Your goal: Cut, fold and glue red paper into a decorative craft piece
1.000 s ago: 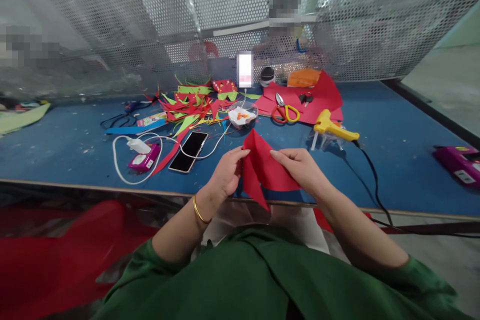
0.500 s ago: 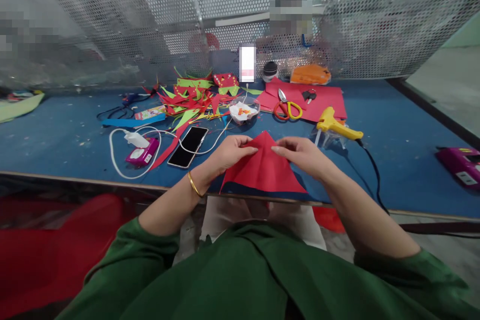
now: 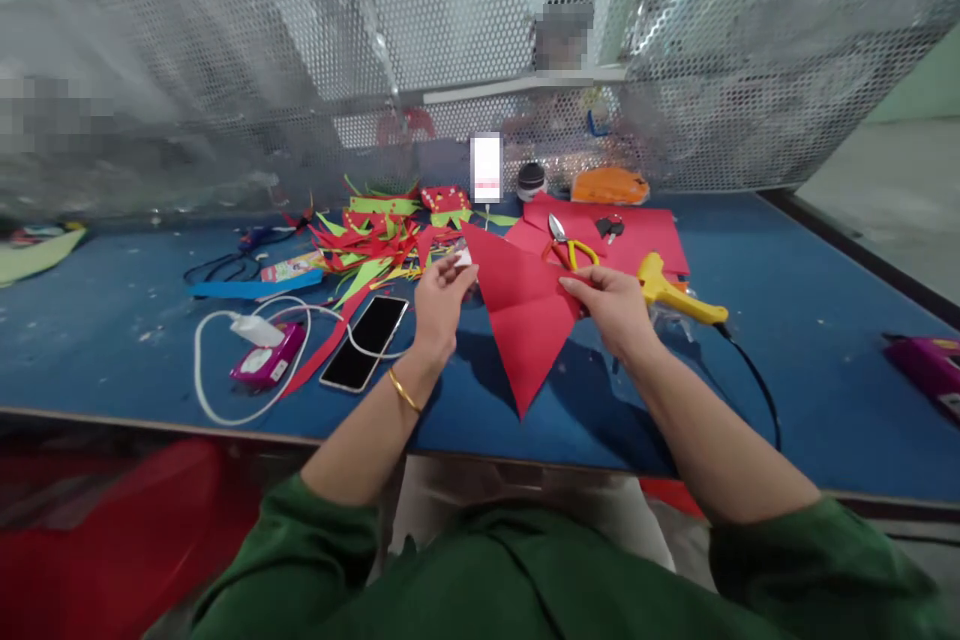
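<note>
a sheet of red paper (image 3: 517, 315) is held up over the near part of the blue table (image 3: 735, 390), with one pointed corner turned toward the person. one side is gripped between the thumb and fingers of the right hand (image 3: 619, 310). the left hand (image 3: 437, 305) is partly closed at the opposite edge; whether the paper is pinched there too cannot be told.

a crease is seen across the sheet, so some folding appears to be done, but it is opened out rather than folded shut. no cut-out shape or glued piece is seen on its visible side. the scissors (image 3: 556, 228) are left unheld beyond the right hand, by the flat red sheets (image 3: 661, 232), and the yellow glue gun (image 3: 686, 302) is laid to the right, also unheld.

farther along, by the look of it, are the red and green strips (image 3: 379, 242), already cut and heaped beyond the left hand, and a dotted piece (image 3: 446, 200) beside them, on which dots are seen on red. how much is left for the held sheet cannot be judged from what is shown.
</note>
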A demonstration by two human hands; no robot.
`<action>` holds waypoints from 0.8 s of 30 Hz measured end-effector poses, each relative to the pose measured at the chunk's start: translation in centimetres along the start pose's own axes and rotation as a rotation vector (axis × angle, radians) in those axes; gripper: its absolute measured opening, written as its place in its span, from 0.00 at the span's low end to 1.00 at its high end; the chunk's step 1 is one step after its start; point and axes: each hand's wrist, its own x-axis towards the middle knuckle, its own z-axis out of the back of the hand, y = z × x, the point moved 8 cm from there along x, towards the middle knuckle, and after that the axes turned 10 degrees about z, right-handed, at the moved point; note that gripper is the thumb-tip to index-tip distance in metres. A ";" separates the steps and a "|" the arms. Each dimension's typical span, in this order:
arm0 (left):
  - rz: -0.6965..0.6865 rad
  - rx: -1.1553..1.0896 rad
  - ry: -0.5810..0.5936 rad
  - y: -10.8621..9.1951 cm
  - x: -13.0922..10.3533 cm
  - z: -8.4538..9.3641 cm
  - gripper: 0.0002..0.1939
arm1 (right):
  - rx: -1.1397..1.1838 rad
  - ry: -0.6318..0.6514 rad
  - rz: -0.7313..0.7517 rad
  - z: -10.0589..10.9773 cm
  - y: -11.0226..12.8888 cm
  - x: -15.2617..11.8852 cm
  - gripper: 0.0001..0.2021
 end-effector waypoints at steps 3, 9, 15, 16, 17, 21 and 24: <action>0.123 -0.037 0.096 2.5 -0.9 -1.3 0.20 | -0.021 -0.083 0.023 0.1 -0.3 -0.3 0.16; 0.297 -0.063 0.220 5.0 -1.3 -2.8 0.19 | -0.126 -0.037 0.071 -0.7 0.4 -1.6 0.12; 0.338 -0.020 0.249 4.0 -0.7 -1.3 0.17 | -0.364 -0.060 0.321 1.5 3.8 -1.5 0.17; 0.361 -0.011 0.274 3.9 -0.8 -1.3 0.18 | -0.484 -0.014 0.459 1.3 5.0 -1.5 0.19; 0.380 0.001 0.304 3.8 -0.9 -1.3 0.18 | -0.605 0.064 0.609 0.6 6.0 -1.8 0.22; 0.386 0.094 0.472 3.3 -1.1 -1.9 0.21 | -0.847 0.466 1.032 -3.3 7.0 -3.9 0.26; 0.330 0.273 0.622 3.2 -0.7 -2.5 0.21 | -0.853 0.606 1.200 -4.7 6.9 -5.7 0.21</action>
